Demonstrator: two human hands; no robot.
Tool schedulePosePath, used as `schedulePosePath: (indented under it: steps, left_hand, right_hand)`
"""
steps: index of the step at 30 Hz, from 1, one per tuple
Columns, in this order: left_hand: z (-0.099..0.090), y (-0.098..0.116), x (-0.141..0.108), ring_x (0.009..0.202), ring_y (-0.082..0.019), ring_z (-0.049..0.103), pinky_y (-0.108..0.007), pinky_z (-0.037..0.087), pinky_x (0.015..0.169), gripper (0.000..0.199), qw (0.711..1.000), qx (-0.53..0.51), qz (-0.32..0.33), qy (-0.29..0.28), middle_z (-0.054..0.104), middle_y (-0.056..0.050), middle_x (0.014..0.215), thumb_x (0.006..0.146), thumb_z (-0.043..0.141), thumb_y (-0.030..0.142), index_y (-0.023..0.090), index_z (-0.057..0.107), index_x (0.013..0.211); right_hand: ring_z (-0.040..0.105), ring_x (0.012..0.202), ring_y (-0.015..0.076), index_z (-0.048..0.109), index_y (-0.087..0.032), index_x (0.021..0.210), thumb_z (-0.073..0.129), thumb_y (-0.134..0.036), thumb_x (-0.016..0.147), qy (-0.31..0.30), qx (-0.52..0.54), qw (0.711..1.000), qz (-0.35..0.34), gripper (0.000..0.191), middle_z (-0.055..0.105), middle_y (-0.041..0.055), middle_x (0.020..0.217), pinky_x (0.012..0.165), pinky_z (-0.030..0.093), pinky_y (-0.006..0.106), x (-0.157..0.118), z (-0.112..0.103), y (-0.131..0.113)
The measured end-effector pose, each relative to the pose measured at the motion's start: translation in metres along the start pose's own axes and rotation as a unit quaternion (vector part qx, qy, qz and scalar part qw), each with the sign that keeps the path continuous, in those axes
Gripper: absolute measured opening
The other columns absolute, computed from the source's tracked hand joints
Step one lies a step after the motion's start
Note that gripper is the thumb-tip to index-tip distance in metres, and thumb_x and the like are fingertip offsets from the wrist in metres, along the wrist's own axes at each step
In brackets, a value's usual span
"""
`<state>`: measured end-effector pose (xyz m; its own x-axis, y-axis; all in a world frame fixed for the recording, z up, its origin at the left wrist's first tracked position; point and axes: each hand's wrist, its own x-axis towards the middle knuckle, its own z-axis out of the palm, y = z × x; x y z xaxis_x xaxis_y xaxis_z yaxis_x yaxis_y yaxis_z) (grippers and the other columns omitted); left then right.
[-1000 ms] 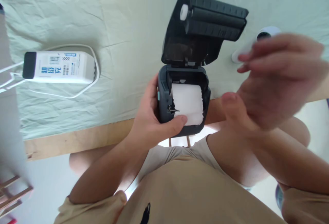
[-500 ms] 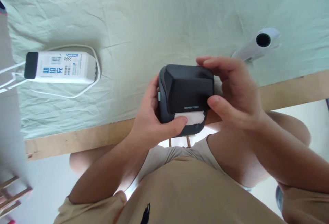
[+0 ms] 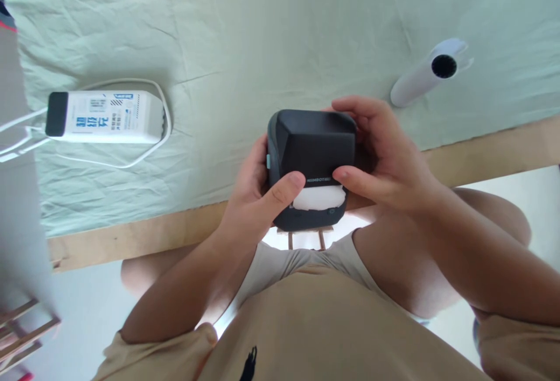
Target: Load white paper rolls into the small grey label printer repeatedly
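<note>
A dark label printer (image 3: 321, 147) with small lettering on its lid is held above the table's front edge. White label paper (image 3: 319, 198) shows at its slot on the side toward me. My left hand (image 3: 258, 194) grips the printer's left side, its thumb lying on the lid's lower edge. Wrapped round the right side is my right hand (image 3: 380, 156), thumb on the lid near the lettering. The fingertips of both hands are partly hidden behind the printer.
On the green cloth (image 3: 245, 31) to the left lies a white power strip (image 3: 109, 117) with a looped white cable (image 3: 131, 165). A white cylindrical device (image 3: 420, 80) with a dark round face is at the right. The table's wooden edge (image 3: 144, 235) runs before my legs.
My right hand has closed in on the printer's right side. My left thumb has moved up from the paper to the lid. The printer has shifted slightly left.
</note>
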<state>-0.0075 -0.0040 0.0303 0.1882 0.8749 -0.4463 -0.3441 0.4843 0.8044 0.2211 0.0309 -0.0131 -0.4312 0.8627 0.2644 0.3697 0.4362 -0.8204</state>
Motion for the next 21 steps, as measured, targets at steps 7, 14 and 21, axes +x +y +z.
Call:
schedulePosePath:
  steps: [7,14,21]
  left_hand:
    - [0.0,-0.015,0.009,0.111,-0.027,0.086,-0.036,0.072,0.092,0.021,0.995,-0.083,0.04,0.047,0.085,-0.003,0.102,0.107,0.077,0.044,0.024,0.081,0.113]
    - [0.004,-0.017,0.014,0.075,-0.011,0.077,-0.019,0.065,0.072,0.023,0.981,-0.143,0.041,0.121,0.084,0.004,0.087,0.108,0.077,0.037,0.022,0.081,0.091]
    - [-0.001,-0.017,0.013,0.071,-0.016,0.072,-0.03,0.065,0.075,0.031,0.99,-0.1,0.063,0.074,0.078,0.001,0.082,0.111,0.074,0.048,0.023,0.08,0.093]
  right_hand:
    - [0.076,0.124,0.0295,0.051,-0.037,0.158,0.049,-0.062,0.114,0.013,-0.021,1.0,0.011,0.051,0.072,0.0083,0.145,0.107,0.068,0.053,0.0,-0.004,-0.011]
    - [0.073,0.1,0.024,0.056,-0.037,0.152,0.048,-0.06,0.115,0.097,-0.067,0.993,-0.022,0.045,0.068,0.0048,0.111,0.087,0.067,0.045,-0.003,0.0,0.001]
    - [0.067,0.086,0.0215,0.05,-0.039,0.158,0.076,-0.053,0.102,0.054,-0.027,0.996,-0.062,0.063,0.064,0.0013,0.1,0.071,0.064,0.037,-0.001,-0.002,-0.002]
